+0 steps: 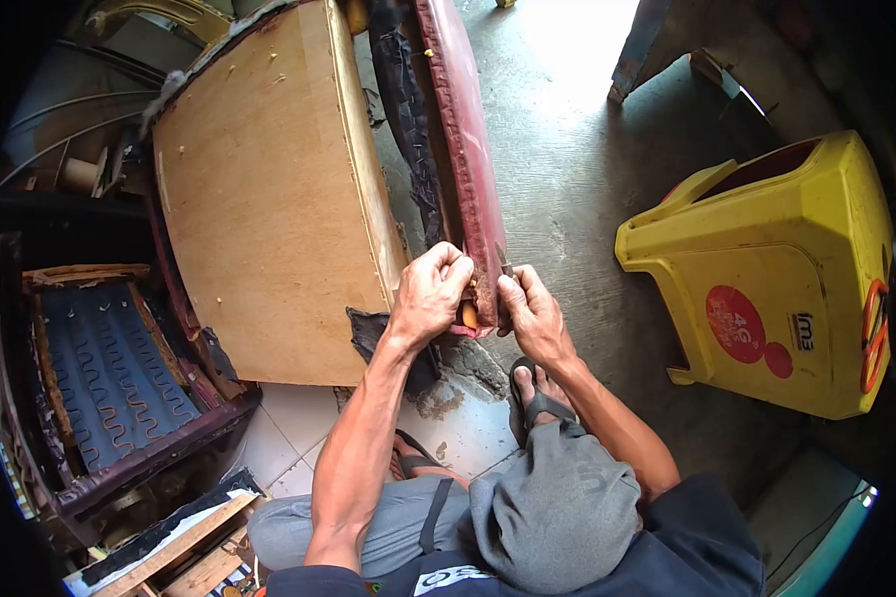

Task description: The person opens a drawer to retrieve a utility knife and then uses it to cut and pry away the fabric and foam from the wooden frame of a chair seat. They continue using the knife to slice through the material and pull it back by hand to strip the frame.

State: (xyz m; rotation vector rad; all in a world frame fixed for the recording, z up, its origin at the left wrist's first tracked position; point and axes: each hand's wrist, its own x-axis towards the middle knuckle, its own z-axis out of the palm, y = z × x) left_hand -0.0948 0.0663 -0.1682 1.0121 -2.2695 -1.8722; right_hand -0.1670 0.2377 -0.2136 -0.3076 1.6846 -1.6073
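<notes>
A long maroon cushioned piece (465,129) stands on edge, its near end between my hands. My left hand (434,290) is closed at the left side of that end, its fingers pinched at the cover's edge; what they hold is too small to make out. On the right side, my right hand (533,310) is closed around a small thin tool (506,261) that points up along the maroon cover. A bit of yellow foam (469,314) shows at the open end. Black cloth (405,119) runs along the left of the maroon piece.
A large plywood panel (259,189) leans at the left. Beyond it lies a frame with wavy springs (114,368). A yellow plastic stool (767,269) is on the right. Wooden slats (184,547) lie at the lower left, and my sandalled feet are below my hands.
</notes>
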